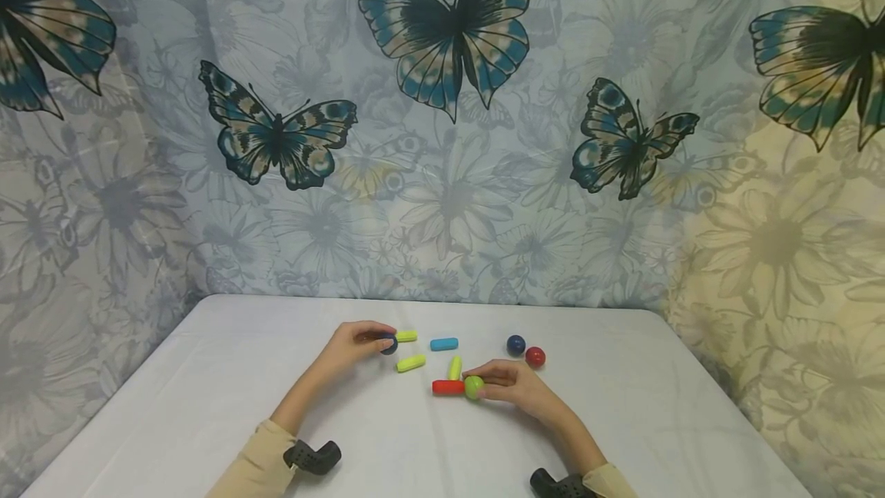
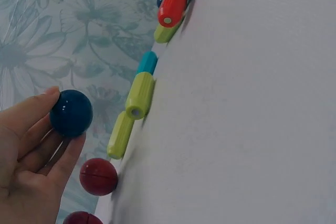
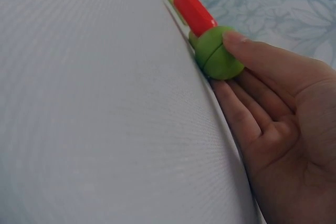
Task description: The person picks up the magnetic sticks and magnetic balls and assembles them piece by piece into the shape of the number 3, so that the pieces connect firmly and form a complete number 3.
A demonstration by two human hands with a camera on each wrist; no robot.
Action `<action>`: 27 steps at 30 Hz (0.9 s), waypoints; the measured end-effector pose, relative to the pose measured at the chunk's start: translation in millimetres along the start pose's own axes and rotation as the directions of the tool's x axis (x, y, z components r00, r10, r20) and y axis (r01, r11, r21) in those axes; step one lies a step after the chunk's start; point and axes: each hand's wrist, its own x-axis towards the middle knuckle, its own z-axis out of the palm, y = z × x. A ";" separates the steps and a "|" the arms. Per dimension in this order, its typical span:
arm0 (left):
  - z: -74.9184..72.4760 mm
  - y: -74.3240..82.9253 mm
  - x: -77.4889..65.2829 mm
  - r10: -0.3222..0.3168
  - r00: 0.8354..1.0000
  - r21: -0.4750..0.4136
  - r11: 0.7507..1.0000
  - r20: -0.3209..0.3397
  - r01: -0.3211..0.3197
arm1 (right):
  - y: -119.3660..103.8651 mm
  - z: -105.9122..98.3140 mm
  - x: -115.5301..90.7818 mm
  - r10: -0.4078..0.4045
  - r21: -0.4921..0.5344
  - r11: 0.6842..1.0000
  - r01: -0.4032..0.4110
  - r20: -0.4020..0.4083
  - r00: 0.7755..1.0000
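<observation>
the left hand (image 1: 351, 346) pinches a glossy navy ball (image 2: 71, 114) between thumb and fingertips; in the head view the fingers partly hide it. close beneath that hand, the left wrist view shows a seamed red ball (image 2: 98, 177) and a second red ball (image 2: 84, 219), cut off by the lower edge. the right hand (image 1: 515, 384) pinches a green ball (image 3: 218, 56), thumb on one side and fingers under the other, a dark seam running across its surface. a ridged red rod (image 1: 448, 387) meets the green ball on the side away from the right palm; whether they are joined cannot be told. one yellow-green rod (image 1: 455, 367) lies just beyond the red rod, partly covered in both wrist views. two more, a near rod (image 1: 411, 363) and a far rod (image 1: 406, 336), lie right of the left hand, with a light-blue rod (image 1: 444, 344) between the hands. beyond the right hand sit a dark blue ball (image 1: 515, 345) and a shiny red sphere (image 1: 535, 357) on smooth white cloth (image 1: 387, 436).
</observation>
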 end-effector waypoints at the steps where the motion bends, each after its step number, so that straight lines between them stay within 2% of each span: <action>1: 2.3 -0.2 0.1 0.016 1.000 0.000 1.000 0.021 -0.016 | 0.0 0.0 0.0 -0.007 0.004 1.000 0.007 0.002 1.000; 5: 10.5 1.8 -0.9 0.050 0.995 -0.022 0.999 0.092 -0.049 | 0.0 0.0 -0.1 -0.014 0.017 1.000 0.014 0.004 1.000; 10: 19.1 8.7 -3.0 0.077 0.987 -0.054 0.996 0.141 -0.069 | -0.8 0.6 0.2 -0.004 0.011 1.000 0.004 -0.001 1.000; 19: 35.1 15.4 -7.1 0.099 0.976 -0.073 0.994 0.195 -0.087 | 0.6 0.4 0.3 0.024 0.000 1.000 -0.024 -0.012 1.000; 27: 41.0 17.3 -8.9 0.109 0.968 -0.060 0.993 0.227 -0.098 | -0.7 1.0 0.5 0.021 -0.004 1.000 -0.021 -0.015 1.000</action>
